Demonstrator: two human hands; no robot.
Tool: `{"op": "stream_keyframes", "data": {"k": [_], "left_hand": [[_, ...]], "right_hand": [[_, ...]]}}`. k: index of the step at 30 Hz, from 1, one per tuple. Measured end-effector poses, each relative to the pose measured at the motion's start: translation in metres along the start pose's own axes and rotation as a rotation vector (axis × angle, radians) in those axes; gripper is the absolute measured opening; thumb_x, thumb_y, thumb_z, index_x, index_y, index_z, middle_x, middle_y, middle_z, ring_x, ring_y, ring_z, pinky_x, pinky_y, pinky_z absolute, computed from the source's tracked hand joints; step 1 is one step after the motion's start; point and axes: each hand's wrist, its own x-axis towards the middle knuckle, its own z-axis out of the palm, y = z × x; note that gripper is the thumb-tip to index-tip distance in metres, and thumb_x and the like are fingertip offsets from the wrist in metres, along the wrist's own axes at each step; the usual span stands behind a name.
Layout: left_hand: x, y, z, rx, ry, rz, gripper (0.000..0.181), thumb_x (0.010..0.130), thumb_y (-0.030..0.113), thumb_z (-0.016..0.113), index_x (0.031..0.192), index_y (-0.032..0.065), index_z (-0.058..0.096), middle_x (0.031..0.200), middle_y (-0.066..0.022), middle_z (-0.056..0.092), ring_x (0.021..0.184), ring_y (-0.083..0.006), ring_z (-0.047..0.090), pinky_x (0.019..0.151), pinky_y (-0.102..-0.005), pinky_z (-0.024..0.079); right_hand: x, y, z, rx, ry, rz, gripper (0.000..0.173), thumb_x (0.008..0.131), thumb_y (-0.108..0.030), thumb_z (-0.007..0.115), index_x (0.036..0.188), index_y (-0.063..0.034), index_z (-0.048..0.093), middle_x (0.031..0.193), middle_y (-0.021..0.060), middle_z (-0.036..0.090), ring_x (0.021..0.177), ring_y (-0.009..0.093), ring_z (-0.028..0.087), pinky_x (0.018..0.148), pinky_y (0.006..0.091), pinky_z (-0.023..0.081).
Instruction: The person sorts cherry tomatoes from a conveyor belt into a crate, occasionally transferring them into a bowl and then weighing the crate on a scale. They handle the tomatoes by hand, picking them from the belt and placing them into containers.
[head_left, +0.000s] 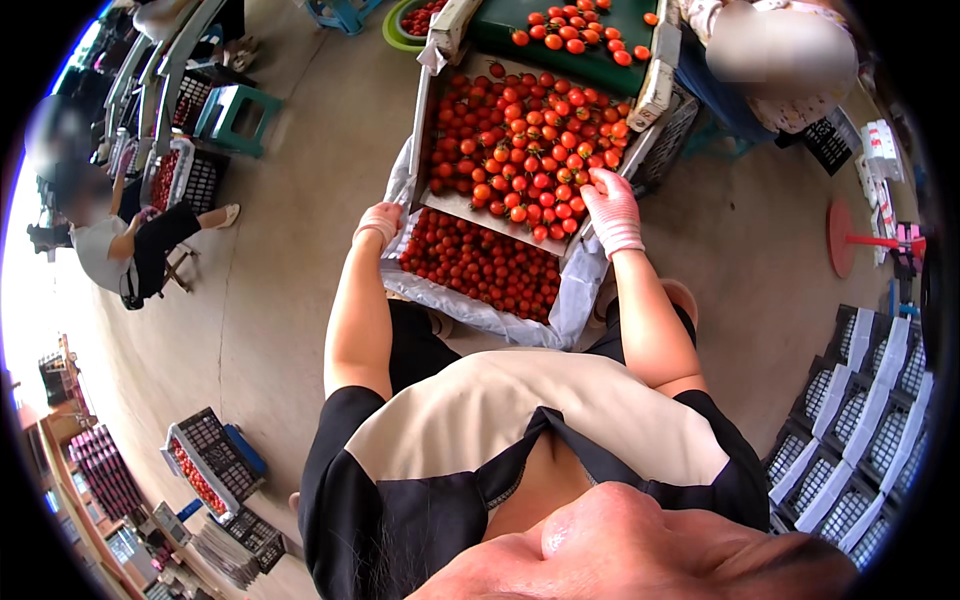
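Note:
Many cherry tomatoes (532, 142) lie in a tray at the end of a green conveyor belt (495, 30), which carries more tomatoes. Below the tray's near edge, a crate lined with pale plastic (480, 300) holds darker red tomatoes (480, 266). My left hand (381, 221), in a pale glove, is at the left rim, by the liner; its fingers are curled, and whether they grip anything is unclear. My right hand (615, 210), in a pink-and-white glove, touches the tomatoes at the tray's right side with bent fingers; a hold on one cannot be made out.
A person (787, 67) is close by at the upper right. Another person (112, 247) sits at the left near crates and a teal stool (236, 116). Stacked black crates (847, 420) stand at the right, and a tomato crate (199, 476) at the lower left.

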Motion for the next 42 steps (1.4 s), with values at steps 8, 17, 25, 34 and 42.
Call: {"op": "stream_keyframes", "data": {"k": [8,17,25,34,42], "left_hand": [[0.102,-0.090,0.071,0.361,0.092,-0.081,0.031,0.099,0.029,0.031,0.107,0.0205,0.060,0.130,-0.0041,0.052,0.117,-0.0216,0.048,0.094,-0.0327,0.038],[0.049,-0.055,0.042,0.300,0.063,0.179,0.035,0.092,0.039,0.047,0.110,0.0109,0.055,0.108,-0.0213,0.062,0.104,-0.0391,0.056,0.087,-0.0443,0.044],[0.048,-0.070,0.043,0.204,0.078,0.170,0.033,0.089,0.035,0.050,0.114,0.0158,0.057,0.108,-0.0191,0.062,0.103,-0.0371,0.058,0.088,-0.0425,0.044],[0.028,-0.069,0.035,0.267,0.078,0.218,0.041,0.086,0.031,0.051,0.126,0.0182,0.055,0.110,-0.0158,0.063,0.104,-0.0322,0.059,0.090,-0.0393,0.045],[0.061,-0.092,0.040,0.101,-0.004,0.139,0.040,0.087,0.019,0.051,0.127,0.0158,0.055,0.102,-0.0073,0.065,0.084,-0.0176,0.063,0.073,-0.0330,0.051]], "right_hand": [[-0.004,-0.026,0.019,-0.230,-0.069,-0.170,0.047,0.074,-0.019,0.070,0.117,-0.0039,0.057,0.128,0.0167,0.049,0.119,0.032,0.048,0.101,0.0368,0.040],[-0.016,-0.054,0.029,-0.605,-0.187,-0.239,0.062,0.069,-0.018,0.073,0.125,-0.0066,0.049,0.138,0.0209,0.034,0.125,0.039,0.037,0.103,0.0429,0.038],[-0.020,-0.047,0.038,-0.809,-0.325,-0.310,0.060,0.071,-0.025,0.071,0.125,-0.0105,0.051,0.124,0.0135,0.048,0.114,0.032,0.049,0.095,0.0414,0.045],[-0.026,-0.051,0.044,-0.824,-0.690,-0.040,0.030,0.082,-0.036,0.058,0.101,-0.0136,0.065,0.109,0.0116,0.062,0.099,0.032,0.060,0.086,0.0418,0.049],[-0.012,-0.040,0.039,-0.615,-0.204,-0.362,0.030,0.075,-0.025,0.066,0.099,-0.0082,0.066,0.108,0.0122,0.062,0.097,0.033,0.059,0.087,0.0408,0.048]]}}
